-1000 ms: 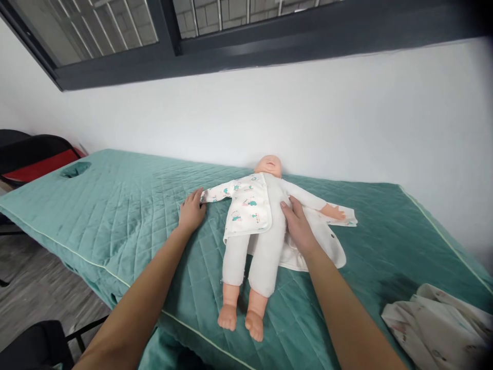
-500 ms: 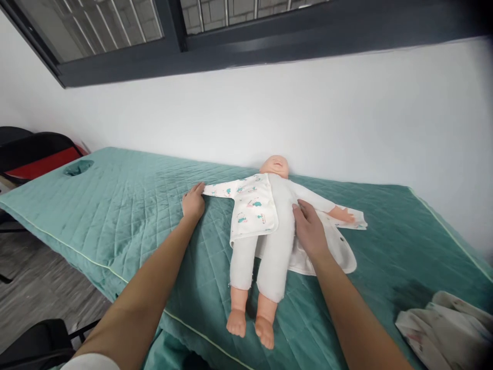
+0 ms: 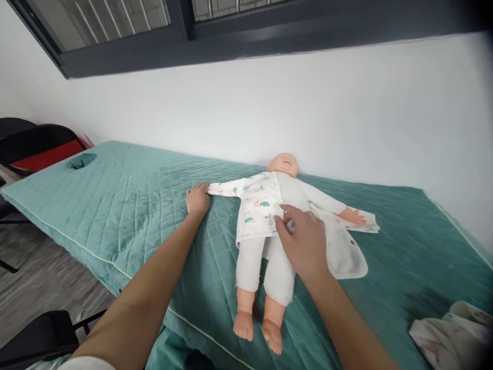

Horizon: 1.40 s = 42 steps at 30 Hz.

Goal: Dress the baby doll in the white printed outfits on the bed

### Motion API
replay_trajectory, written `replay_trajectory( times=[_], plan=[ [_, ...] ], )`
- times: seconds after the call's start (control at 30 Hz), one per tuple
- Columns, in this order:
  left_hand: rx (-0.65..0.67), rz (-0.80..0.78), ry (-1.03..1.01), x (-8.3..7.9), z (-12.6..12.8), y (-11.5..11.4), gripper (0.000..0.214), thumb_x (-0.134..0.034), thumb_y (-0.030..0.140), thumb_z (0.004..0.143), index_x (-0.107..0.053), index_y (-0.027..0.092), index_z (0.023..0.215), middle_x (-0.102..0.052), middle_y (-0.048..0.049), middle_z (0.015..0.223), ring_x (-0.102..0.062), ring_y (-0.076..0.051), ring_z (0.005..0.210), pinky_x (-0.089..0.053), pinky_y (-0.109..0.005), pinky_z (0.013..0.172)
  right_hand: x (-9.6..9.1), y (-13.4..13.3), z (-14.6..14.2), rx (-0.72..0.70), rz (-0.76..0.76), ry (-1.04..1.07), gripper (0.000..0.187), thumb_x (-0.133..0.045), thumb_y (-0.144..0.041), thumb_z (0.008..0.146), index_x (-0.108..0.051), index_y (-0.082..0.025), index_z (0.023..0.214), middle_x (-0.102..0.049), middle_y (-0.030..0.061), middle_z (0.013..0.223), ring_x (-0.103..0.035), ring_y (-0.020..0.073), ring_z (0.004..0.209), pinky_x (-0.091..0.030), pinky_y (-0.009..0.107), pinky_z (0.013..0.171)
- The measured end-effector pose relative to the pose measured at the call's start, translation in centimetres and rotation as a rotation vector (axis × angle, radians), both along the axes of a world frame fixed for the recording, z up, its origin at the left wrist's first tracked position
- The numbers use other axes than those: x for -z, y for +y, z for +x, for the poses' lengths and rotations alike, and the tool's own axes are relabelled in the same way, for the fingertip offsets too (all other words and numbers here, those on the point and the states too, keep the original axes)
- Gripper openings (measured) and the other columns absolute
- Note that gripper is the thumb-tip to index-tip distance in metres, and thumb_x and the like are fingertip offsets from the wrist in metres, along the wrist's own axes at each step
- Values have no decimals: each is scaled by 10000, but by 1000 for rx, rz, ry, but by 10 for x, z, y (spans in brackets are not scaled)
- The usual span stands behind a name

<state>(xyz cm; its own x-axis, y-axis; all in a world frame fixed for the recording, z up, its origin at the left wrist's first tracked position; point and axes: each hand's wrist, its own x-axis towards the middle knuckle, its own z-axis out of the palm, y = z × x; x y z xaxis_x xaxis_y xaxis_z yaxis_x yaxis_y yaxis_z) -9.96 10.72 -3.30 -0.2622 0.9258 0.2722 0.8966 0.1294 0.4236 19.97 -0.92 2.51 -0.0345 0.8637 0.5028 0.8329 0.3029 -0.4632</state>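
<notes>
A baby doll point(image 3: 280, 277) with a white cloth body lies face up on the green bed, feet toward me. A white printed baby shirt point(image 3: 254, 210) covers one arm and half its chest; the other half point(image 3: 352, 257) is spread under and beside the doll, its sleeve lying below the bare doll hand. At the end of the worn sleeve, my left hand point(image 3: 198, 199) has its fingers closed on the cuff. Above the doll's belly, my right hand point(image 3: 304, 236) reaches to the shirt's front edge, thumb and forefinger apart. Whether its fingertips touch the cloth is hard to see.
The quilted green bed point(image 3: 154, 180) runs along a white wall point(image 3: 365, 113) under a dark window frame point(image 3: 231, 41). A crumpled printed cloth point(image 3: 450, 334) lies at the right. Black chairs point(image 3: 42, 339) stand at the left; the bed has a hole point(image 3: 82, 161) near its far-left end.
My right hand has moved left from the doll's side to over its belly, at the shirt's front edge. The left hand stays at the cuff. The view has shifted slightly.
</notes>
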Motion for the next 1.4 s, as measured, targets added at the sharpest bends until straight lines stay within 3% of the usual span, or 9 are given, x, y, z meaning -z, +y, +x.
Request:
replay_trajectory(
  times=[0.43,0.6,0.7,0.8,0.9,0.97,1.13,1.27,1.4],
  plan=[
    [-17,-56,0,-7,3,-4,469,-415,52,923,-627,196,1315,-593,-65,1460,-466,-254,1348,-301,-400,1121,0,-9,7,-234,109,103,236,-548,-163,861,-685,-251,1030,-627,-23,683,-609,197,692,-439,405,850],
    [-67,-99,-12,-8,6,-14,482,-388,92,938,-613,222,1345,-470,-61,1567,-415,-281,1412,-285,-468,1172,0,-17,6,-371,187,33,209,-530,-154,922,-685,-221,1045,-714,19,807,-638,207,772,-438,419,888],
    [-117,-95,-32,-7,8,-29,531,-411,66,897,-592,208,1375,-380,-102,1618,-402,-319,1444,-308,-515,1182,0,-10,23,-282,173,162,179,-539,-244,950,-695,-232,1037,-735,36,905,-651,222,868,-452,410,889],
    [-140,-62,-44,-16,16,-42,567,-420,47,868,-558,163,1406,-376,-148,1610,-413,-314,1452,-374,-490,1169,5,14,62,-4,134,461,221,-562,-344,932,-695,-228,1065,-726,48,971,-655,229,938,-478,404,905],
    [-58,-4,-37,-36,42,-47,525,-427,92,905,-551,168,1410,-411,-112,1601,-411,-248,1465,-373,-395,1201,21,45,112,248,133,543,300,-547,-333,892,-668,-184,1122,-692,108,1123,-632,246,1038,-483,419,937],
    [141,52,-70,-54,71,-46,460,-443,164,946,-578,194,1384,-478,-72,1565,-433,-212,1454,-349,-345,1222,34,59,142,374,49,466,318,-576,-274,812,-666,-172,1099,-659,144,1213,-578,276,1164,-439,450,1018],
    [539,-8,-112,-91,154,-35,422,-376,364,1024,-603,198,1338,-578,-66,1480,-528,-219,1370,-398,-352,1175,52,64,175,486,-94,542,392,-591,-333,794,-643,-154,1139,-668,174,1169,-629,300,1045,-479,485,956],
    [514,-152,90,-110,194,-27,419,-340,375,1028,-625,172,1260,-646,-121,1360,-606,-272,1239,-479,-410,1057,49,58,175,497,-147,675,386,-612,-356,787,-630,-191,1135,-662,141,1231,-623,289,1143,-474,436,1011],
    [508,-80,322,-122,226,-28,381,-389,318,1003,-601,157,1276,-606,-149,1378,-558,-304,1280,-480,-433,1027,44,58,174,480,-155,825,389,-650,-344,753,-612,-222,1120,-644,111,1299,-601,281,1220,-453,430,1068]
  ],
)
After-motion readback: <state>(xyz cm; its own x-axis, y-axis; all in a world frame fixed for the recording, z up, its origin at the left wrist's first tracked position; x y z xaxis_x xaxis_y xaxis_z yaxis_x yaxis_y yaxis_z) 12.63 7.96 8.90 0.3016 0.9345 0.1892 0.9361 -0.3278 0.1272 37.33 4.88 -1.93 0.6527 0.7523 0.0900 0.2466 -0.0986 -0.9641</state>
